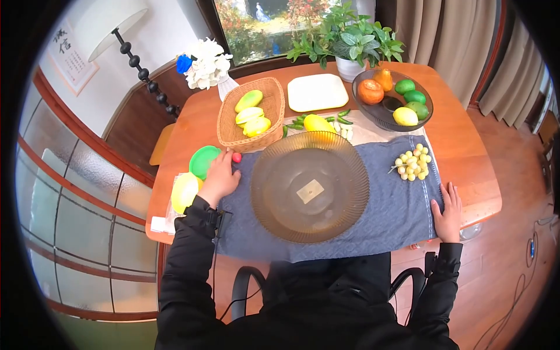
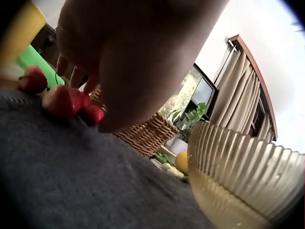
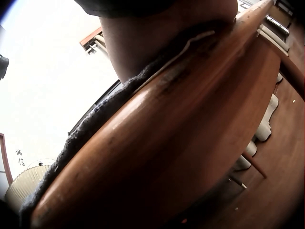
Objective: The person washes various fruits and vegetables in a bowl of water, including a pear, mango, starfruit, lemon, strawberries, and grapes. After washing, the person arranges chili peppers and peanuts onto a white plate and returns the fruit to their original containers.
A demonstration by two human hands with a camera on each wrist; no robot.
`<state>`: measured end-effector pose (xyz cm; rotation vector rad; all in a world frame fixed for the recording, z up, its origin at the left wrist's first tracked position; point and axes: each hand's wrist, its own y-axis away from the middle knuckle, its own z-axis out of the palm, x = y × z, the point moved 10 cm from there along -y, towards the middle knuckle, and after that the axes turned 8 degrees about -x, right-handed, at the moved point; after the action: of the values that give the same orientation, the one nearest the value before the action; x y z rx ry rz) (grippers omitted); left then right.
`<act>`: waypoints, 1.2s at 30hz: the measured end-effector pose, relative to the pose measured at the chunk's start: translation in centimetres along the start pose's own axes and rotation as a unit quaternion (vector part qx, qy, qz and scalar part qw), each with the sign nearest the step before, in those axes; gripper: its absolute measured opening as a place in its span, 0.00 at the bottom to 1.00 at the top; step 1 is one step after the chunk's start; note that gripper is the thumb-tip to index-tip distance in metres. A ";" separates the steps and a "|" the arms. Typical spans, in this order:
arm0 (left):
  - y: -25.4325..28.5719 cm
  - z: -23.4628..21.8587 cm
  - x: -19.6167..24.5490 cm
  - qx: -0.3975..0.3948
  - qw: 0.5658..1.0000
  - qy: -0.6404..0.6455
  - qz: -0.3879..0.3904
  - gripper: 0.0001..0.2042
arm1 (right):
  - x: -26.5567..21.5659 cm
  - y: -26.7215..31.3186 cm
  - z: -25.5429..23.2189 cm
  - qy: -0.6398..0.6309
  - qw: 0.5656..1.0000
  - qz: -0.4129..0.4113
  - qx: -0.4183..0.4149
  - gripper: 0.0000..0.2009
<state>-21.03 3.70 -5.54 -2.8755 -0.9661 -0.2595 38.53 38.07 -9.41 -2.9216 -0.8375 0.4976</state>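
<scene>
My left hand (image 1: 220,175) lies on the left part of a grey cloth (image 1: 396,210), fingers stretched toward a few small red fruits (image 1: 236,157) beside a green plate (image 1: 203,160). In the left wrist view its fingertips (image 2: 71,76) hang just over and touch the red fruits (image 2: 62,101); nothing is plainly gripped. My right hand (image 1: 448,211) rests flat on the cloth's front right corner by the table edge (image 3: 167,143). An empty ribbed glass bowl (image 1: 280,198) stands between the hands in the middle of the cloth.
A bunch of pale green grapes (image 1: 413,162) lies on the cloth's right. Behind are a wicker basket (image 1: 227,125) of yellow-green fruit, a white plate (image 1: 318,92), a dark bowl (image 1: 379,119) of mixed fruit, a yellow fruit (image 1: 318,123) and a potted plant (image 1: 350,41). A yellow dish (image 1: 185,191) sits at the left edge.
</scene>
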 end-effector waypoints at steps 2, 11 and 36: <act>-0.7 0.9 -0.3 -0.034 0.999 0.006 -0.040 0.30 | 0.1 -0.1 0.0 0.002 1.000 0.002 -0.005 0.30; -2.3 1.9 -1.7 0.041 0.997 0.038 -0.058 0.20 | 0.1 -0.2 -0.1 -0.008 1.000 0.009 0.001 0.31; 0.2 -1.6 1.3 0.018 0.996 0.076 0.044 0.19 | -0.7 -0.1 -0.4 -0.004 1.000 -0.008 0.020 0.31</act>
<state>-20.08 4.06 -3.71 -2.8081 -0.8080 -0.4422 38.06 37.81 -8.88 -2.8769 -0.8403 0.5182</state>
